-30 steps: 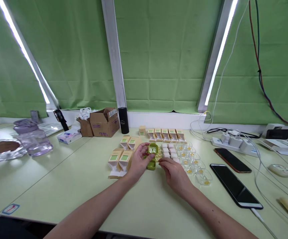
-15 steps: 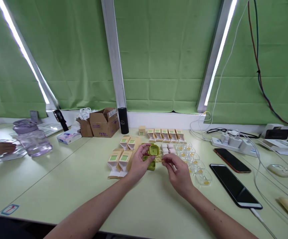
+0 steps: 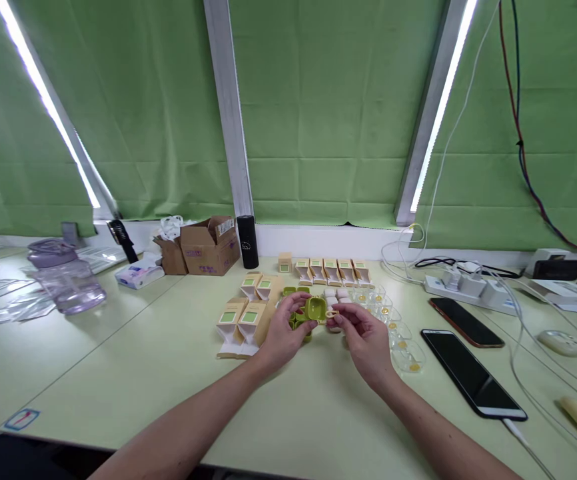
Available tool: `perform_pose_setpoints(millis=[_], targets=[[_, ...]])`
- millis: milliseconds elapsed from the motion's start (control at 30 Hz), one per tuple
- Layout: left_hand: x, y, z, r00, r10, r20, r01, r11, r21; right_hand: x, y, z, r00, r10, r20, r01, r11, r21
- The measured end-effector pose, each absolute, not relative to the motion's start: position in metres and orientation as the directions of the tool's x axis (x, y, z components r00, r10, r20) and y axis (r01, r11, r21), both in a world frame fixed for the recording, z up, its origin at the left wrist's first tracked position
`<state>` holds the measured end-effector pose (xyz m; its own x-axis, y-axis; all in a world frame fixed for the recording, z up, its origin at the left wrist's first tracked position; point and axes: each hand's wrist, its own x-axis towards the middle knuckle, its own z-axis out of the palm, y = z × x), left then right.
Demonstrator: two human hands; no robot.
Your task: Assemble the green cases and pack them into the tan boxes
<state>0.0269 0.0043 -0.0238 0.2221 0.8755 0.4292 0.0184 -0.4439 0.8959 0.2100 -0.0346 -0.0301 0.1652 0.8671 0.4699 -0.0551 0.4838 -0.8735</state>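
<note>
My left hand (image 3: 281, 333) is closed round a small green case (image 3: 315, 308), held just above the table. Facing it, my right hand (image 3: 366, 337) pinches a small yellowish piece (image 3: 332, 313) right against the case's right side. More green cases (image 3: 293, 320) lie beneath the left hand's fingers. Small white blocks (image 3: 338, 295) sit just behind the hands. To the right runs a row of clear trays with yellow bits (image 3: 393, 330). Left of my hands lie tan boxes with green windows (image 3: 241, 320), and a further row of boxes (image 3: 331, 270) stands behind.
Two phones (image 3: 471, 377) (image 3: 461, 320) lie at the right, beside a power strip with cables (image 3: 468, 283). A black cylinder (image 3: 247, 242), cardboard boxes (image 3: 208, 248), a tissue pack (image 3: 138, 275) and a purple jug (image 3: 63, 277) stand at the back left.
My right hand rose from the table with a small piece and brought it to the green case. The left hand turned the case rightward. Another person's hand at far left withdrew from view.
</note>
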Motion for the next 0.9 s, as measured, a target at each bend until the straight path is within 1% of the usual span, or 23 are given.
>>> perform_pose_setpoints(millis=[333,467,700,767,800,867,900], targets=[[0.0264,0.0066,-0.03,0.236,0.854,0.463,0.077,-0.492,0.867,0.2097,-0.0291,-0.0306,0.175,0.901,0.396,-0.109,0.418,-0.902],[0.0263,0.0058,-0.03,0.242,0.85,0.468,0.091,-0.5,0.861,0.21,-0.0286,-0.0312,0.155,0.897,0.413,-0.123,0.432,-0.893],[0.0266,0.0055,-0.03,0.247,0.82,0.516,0.109,-0.552,0.826,0.2093,-0.0299,-0.0347,0.117,0.882,0.456,-0.105,0.467,-0.878],[0.0266,0.0053,-0.03,0.257,0.811,0.526,0.114,-0.566,0.817,0.2096,-0.0306,-0.0356,0.114,0.871,0.478,-0.049,0.486,-0.873],[0.0265,0.0051,-0.0301,0.262,0.806,0.53,0.116,-0.572,0.812,0.21,-0.0311,-0.0356,0.113,0.859,0.5,0.007,0.502,-0.865],[0.0263,0.0045,-0.0302,0.274,0.795,0.542,0.117,-0.587,0.801,0.211,-0.0327,-0.0346,0.104,0.812,0.575,0.17,0.555,-0.814],[0.0262,0.0042,-0.0303,0.282,0.787,0.549,0.116,-0.596,0.795,0.2115,-0.0335,-0.0339,0.092,0.775,0.626,0.257,0.589,-0.766]])
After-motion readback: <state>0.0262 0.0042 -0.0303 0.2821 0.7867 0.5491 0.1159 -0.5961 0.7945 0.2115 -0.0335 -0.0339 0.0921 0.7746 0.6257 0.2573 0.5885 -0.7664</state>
